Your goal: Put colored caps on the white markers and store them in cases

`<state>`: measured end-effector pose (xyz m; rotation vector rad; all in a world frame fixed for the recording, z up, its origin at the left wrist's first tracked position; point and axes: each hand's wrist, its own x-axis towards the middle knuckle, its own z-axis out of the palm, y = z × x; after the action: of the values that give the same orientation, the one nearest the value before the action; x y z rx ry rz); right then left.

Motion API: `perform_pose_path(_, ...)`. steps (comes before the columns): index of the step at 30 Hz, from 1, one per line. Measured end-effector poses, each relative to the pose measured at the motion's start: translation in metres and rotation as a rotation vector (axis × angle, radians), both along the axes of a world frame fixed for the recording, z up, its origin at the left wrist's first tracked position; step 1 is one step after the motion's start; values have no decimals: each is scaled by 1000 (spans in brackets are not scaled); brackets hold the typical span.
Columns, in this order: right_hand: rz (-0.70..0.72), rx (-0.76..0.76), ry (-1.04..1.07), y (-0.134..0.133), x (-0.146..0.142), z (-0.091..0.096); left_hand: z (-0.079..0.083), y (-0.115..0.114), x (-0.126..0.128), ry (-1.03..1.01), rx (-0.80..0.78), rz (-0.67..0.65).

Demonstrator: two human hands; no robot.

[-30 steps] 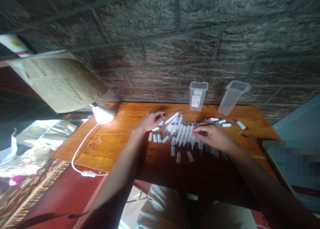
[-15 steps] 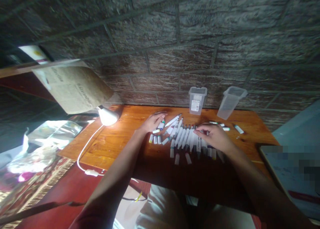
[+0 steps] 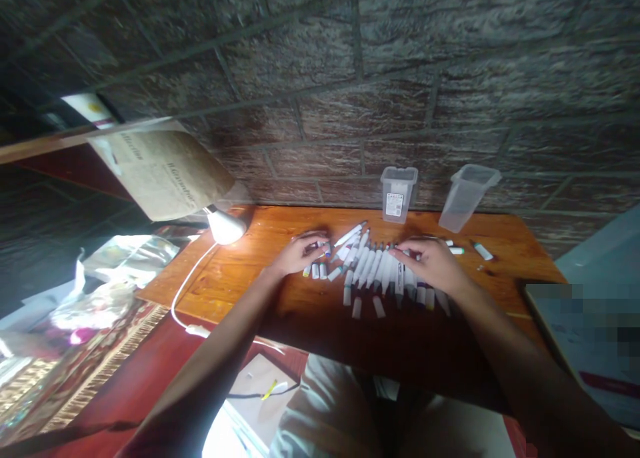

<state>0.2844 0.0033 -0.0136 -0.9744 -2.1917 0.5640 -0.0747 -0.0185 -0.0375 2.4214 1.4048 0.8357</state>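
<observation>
My left hand (image 3: 299,254) is at the left end of a spread of white markers, fingers closed round a small white marker cap (image 3: 327,250) with a blue end. Several more caps (image 3: 315,271) lie just below that hand. White markers (image 3: 369,266) are lined up side by side in the middle, tips toward me. Over the right part of this row is my right hand (image 3: 431,261), its thumb and forefinger apart and touching the markers' far ends. Its palm hides some of them. Two loose caps (image 3: 379,307) lie in front of the row.
Two clear plastic containers, a labelled one (image 3: 399,195) and a tilted one (image 3: 467,198), stand at the back by the brick wall. A lit lamp (image 3: 226,227) with a white cord is on the left of the wooden table (image 3: 240,285). Another cap (image 3: 483,251) lies at right.
My left hand has curled its fingers and picked at a blue-ended cap where it lay flatter before. My right hand has shifted slightly along the marker row. The camera view has tilted a little.
</observation>
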Motion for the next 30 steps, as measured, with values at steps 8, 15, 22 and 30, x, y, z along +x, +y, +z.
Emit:
perform_pose_path(8, -11, -14, 2, -3, 0, 3, -8, -1, 8, 1, 60, 90)
perform_pose_path(15, -28, -3, -12, -1, 1, 0, -10, -2, 6, 0, 57, 113)
perform_pose_path(22, -44, -1, -34, -3, 1, 4, -14, -3, 5, -20, 67, 144)
perform_pose_path(30, -73, 11, -39, -4, 1, 6, -10, -13, -10, -25, 71, 231)
